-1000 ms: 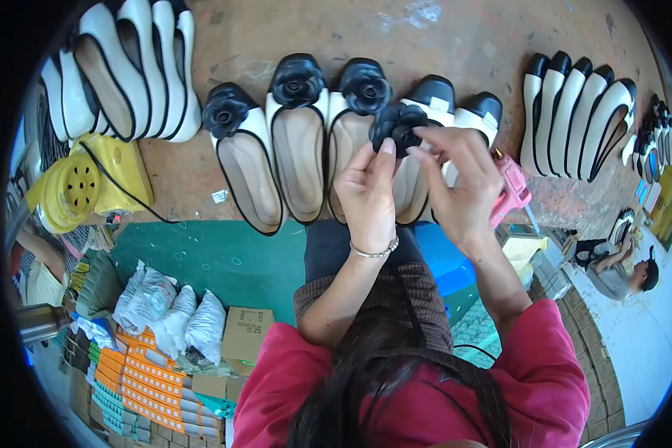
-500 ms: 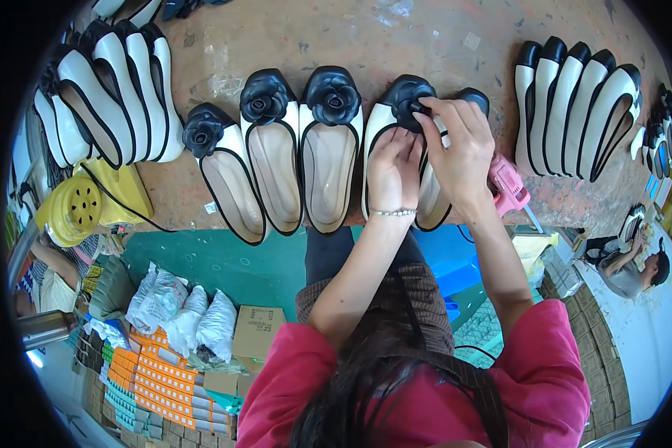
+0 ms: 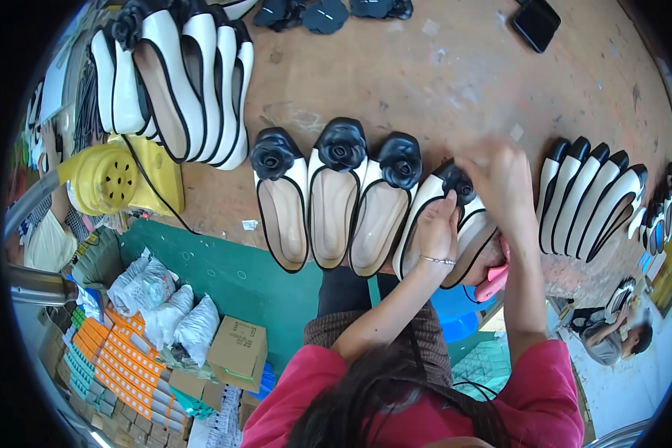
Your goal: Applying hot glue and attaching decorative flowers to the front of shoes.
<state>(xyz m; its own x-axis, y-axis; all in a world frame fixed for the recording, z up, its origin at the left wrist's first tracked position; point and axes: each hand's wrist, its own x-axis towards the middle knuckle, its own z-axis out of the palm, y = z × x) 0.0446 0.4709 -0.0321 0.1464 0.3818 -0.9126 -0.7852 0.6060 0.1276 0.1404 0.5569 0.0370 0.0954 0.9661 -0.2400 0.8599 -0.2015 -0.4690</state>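
White flat shoes with black toes and black edging stand in a row along the near table edge. Black flowers sit on the toes of three finished-looking ones, such as the middle shoe (image 3: 339, 201). My left hand (image 3: 437, 230) lies over the opening of the fourth shoe (image 3: 412, 237), its fingertips closed at the lower edge of that shoe's black flower (image 3: 453, 181). Blurred by motion, my right hand (image 3: 504, 183) is just right of this flower, above another white shoe (image 3: 476, 237) that it partly hides. What its fingers hold, if anything, is not visible.
A pink glue gun (image 3: 493, 282) is at the table edge below my right wrist. Stacked shoes stand at the left (image 3: 194, 89) and right (image 3: 586, 194). Loose black flowers (image 3: 325, 15) and a dark phone-like object (image 3: 536, 26) lie far back. A yellow lamp-like fixture (image 3: 101, 183) stands left.
The view has shifted, so the table sits lower and further right. My right hand has drawn away from the flower toward the right; my left hand stays at it.
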